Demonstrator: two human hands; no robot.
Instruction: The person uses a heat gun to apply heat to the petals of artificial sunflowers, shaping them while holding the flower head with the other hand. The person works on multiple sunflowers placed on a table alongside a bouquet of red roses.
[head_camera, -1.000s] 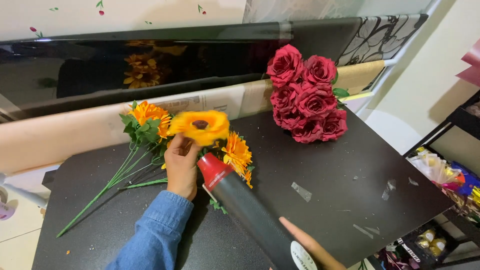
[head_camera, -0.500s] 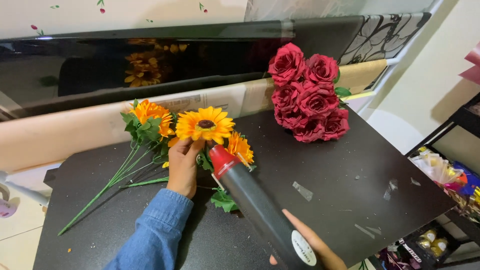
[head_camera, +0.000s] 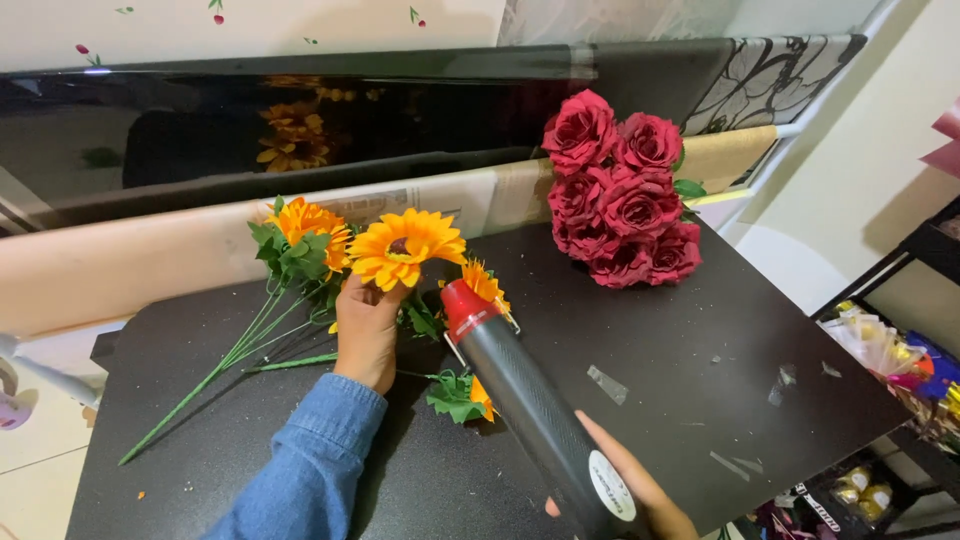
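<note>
Your left hand was clamped on the sunflower, held upright above the bench. Your right hand gripped the heat gun, nozzle just beside the stem. Keeping heat off the petals looked wise.

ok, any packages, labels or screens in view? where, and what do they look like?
Round white label: on the black cylindrical tool with red tip, near the right hand.
Shiny gold and coloured wrapped packets: on the dark shelf at the right edge.
No screens.
</note>
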